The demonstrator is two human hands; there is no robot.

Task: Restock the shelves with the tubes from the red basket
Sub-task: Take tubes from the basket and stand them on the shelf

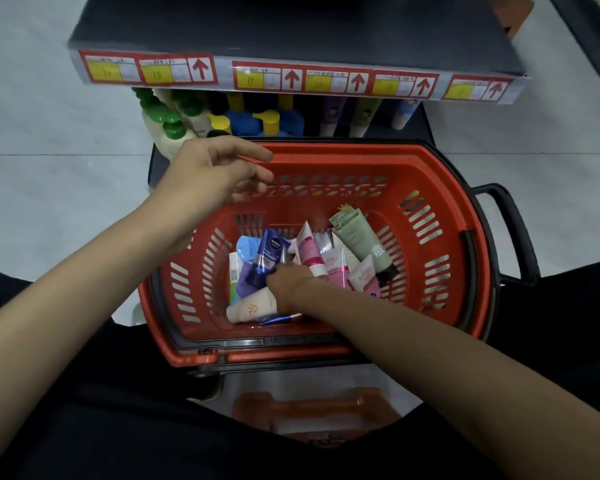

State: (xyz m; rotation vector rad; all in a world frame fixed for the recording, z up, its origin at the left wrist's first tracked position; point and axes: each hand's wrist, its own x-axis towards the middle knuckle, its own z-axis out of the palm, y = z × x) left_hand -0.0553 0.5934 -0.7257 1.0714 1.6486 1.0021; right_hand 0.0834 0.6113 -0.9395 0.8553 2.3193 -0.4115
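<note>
Soft, flat indoor light keeps the pale floor (32,109) grey and shadows faint, the price labels (291,79) on the shelf edge (224,69) are blurred unreadable, and wide-angle distortion bows the frame's corners.

Hidden and blurred
Fingertips of the right grip (293,285) lie buried among tubes (309,252); we cannot read the blurred shelf labels (291,79).

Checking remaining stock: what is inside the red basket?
Loose tubes lie in the red basket: a dark blue tube, pink tube, green tube, white tube and others. The right hand reaches among them, hiding whatever lies beneath.
</note>
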